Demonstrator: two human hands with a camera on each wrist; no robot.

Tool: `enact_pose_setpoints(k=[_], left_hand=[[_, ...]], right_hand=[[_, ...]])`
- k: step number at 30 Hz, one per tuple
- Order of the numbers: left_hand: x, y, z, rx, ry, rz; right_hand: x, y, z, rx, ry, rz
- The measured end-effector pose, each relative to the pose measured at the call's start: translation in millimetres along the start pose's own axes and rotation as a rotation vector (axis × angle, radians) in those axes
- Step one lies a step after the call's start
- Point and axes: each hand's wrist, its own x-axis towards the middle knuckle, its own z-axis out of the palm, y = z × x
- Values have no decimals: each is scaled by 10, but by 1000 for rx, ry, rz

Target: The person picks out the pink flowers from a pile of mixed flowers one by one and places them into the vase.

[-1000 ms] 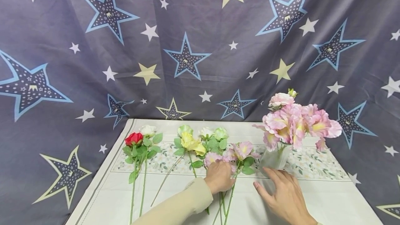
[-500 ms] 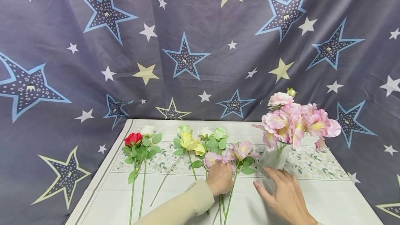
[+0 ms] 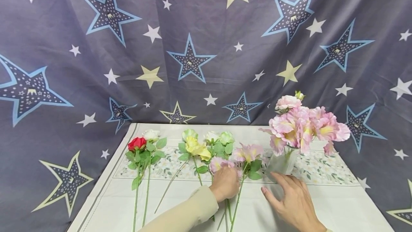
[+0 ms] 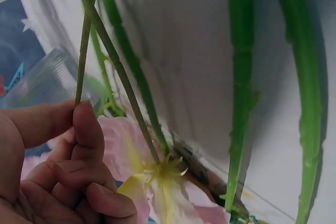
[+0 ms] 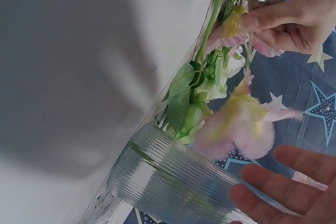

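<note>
My left hand (image 3: pixel 226 183) pinches a thin green stem (image 4: pixel 83 61) between thumb and index finger, low over the table. From that hand a pink flower (image 5: pixel 241 124) with a yellow throat extends, slightly blurred in the right wrist view. A second pink flower (image 4: pixel 163 190) lies just beyond the fingers in the left wrist view. My right hand (image 3: pixel 291 201) has its fingers extended near the base of a ribbed clear vase (image 5: pixel 168 166). Whether it touches the glass I cannot tell. Pink blooms (image 3: pixel 305 128) fill the vase, which stands upright.
On the white tablecloth (image 3: pixel 109 203) to the left lie a red rose (image 3: pixel 137 143) and a white rose (image 3: pixel 152 134). Between them and my left hand are a yellow flower (image 3: pixel 197 148) and several pale green and white roses. A starry curtain (image 3: pixel 193 20) hangs behind the table.
The pink flower beside my left hand has separated a little from its neighbour, baring some printed cloth. My left hand has shifted only slightly; my right hand keeps its place.
</note>
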Motion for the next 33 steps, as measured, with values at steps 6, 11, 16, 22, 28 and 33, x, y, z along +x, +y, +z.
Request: enact_pose_setpoints(k=[6, 11, 16, 22, 28, 33], left_hand=[[-23, -42, -146, -185, 67, 8], [-56, -73, -268, -299, 122, 14], [-100, -87, -381, -418, 170, 32], [-163, -95, -478, -483, 225, 80], [-222, -105, -535, -563, 245, 101], [-261, -84, -587, -597, 303, 138]], right_hand=[[11, 0, 9, 14, 16, -15], [9, -13, 30, 21, 11, -10], [19, -19, 47, 30, 12, -14], [68, -62, 38, 50, 33, -45], [130, -128, 25, 70, 55, -56], [191, -187, 40, 88, 79, -65]])
